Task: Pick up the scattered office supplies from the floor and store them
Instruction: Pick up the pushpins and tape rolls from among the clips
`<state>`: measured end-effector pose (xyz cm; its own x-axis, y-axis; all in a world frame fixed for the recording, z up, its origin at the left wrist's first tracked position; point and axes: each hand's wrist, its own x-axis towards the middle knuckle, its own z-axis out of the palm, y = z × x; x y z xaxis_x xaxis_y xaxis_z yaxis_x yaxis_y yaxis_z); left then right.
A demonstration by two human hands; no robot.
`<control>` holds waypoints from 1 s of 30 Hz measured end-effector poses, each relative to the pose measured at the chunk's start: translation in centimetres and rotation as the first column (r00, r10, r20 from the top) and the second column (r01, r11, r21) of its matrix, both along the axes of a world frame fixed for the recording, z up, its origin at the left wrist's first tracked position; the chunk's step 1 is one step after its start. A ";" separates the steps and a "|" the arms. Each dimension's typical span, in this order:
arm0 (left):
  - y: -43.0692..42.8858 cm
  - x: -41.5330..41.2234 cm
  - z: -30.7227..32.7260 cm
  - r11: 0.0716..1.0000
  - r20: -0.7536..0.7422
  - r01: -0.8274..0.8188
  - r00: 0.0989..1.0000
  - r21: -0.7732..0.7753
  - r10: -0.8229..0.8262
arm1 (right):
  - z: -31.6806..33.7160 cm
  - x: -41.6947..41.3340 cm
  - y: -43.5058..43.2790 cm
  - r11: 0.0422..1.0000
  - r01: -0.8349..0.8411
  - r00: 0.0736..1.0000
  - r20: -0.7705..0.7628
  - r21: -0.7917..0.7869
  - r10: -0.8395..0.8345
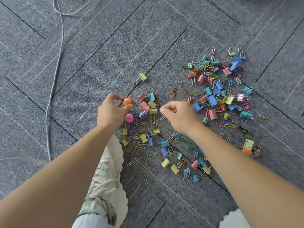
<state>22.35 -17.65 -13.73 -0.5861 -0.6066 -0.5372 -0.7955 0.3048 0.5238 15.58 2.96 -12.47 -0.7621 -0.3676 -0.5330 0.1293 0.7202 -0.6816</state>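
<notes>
1. Left hand is pinching an orange round piece at the pile's 9 o'clock edge.
2. Right hand is curling round a small blue item, mostly hidden.
3. Coloured clips are lying scattered on grey carpet, spreading towards 3 o'clock.

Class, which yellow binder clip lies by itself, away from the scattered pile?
The yellow binder clip beyond the left hand: bare carpet surrounds it, while every other yellow one lies among other clips.
</notes>
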 end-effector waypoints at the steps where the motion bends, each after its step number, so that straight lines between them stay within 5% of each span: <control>1: -0.1 -0.1 -0.3 1.000 0.019 0.007 1.000 -0.007 -0.007 | 0.0 0.0 -0.1 1.000 0.005 1.000 0.007 0.014 -0.005; 6: -0.6 -1.4 -0.8 0.996 0.076 0.092 0.993 0.007 -0.093 | -0.6 0.3 -1.0 0.993 0.118 0.992 0.050 0.011 -0.119; 10: -0.9 -1.9 -0.1 0.985 -0.003 0.175 0.985 0.004 -0.175 | -0.1 1.7 -3.3 0.998 -0.065 0.998 -0.013 0.017 0.065; 13: -1.5 -1.8 0.6 0.980 -0.137 -0.031 0.989 0.195 0.058 | 0.2 3.0 -6.0 0.961 -0.267 0.957 -0.098 0.077 0.274; 17: -2.3 -1.5 1.1 0.827 -0.165 -0.309 0.890 0.469 0.425 | -0.5 4.2 -9.0 0.873 -0.377 0.819 -0.329 0.308 0.470; 21: -2.6 -0.9 1.2 0.729 -0.102 -0.294 0.889 0.618 0.446 | -0.4 4.4 -9.9 0.776 -0.459 0.738 -0.301 0.432 0.604; 26: -2.0 -0.4 1.2 0.597 0.002 -0.301 0.894 0.743 0.449 | -0.6 4.6 -9.7 0.799 -0.422 0.753 -0.325 0.429 0.572; 30: -1.2 -0.4 1.0 0.602 0.046 -0.296 0.917 0.742 0.395 | -0.8 4.0 -7.8 0.969 -0.209 0.953 -0.197 0.131 0.232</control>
<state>21.93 -18.87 -12.74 -0.5008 -0.2240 -0.8361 -0.6809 -0.4944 0.5403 19.56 -4.83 -13.31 -0.7671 -0.4882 -0.4161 -0.1780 0.7852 -0.5931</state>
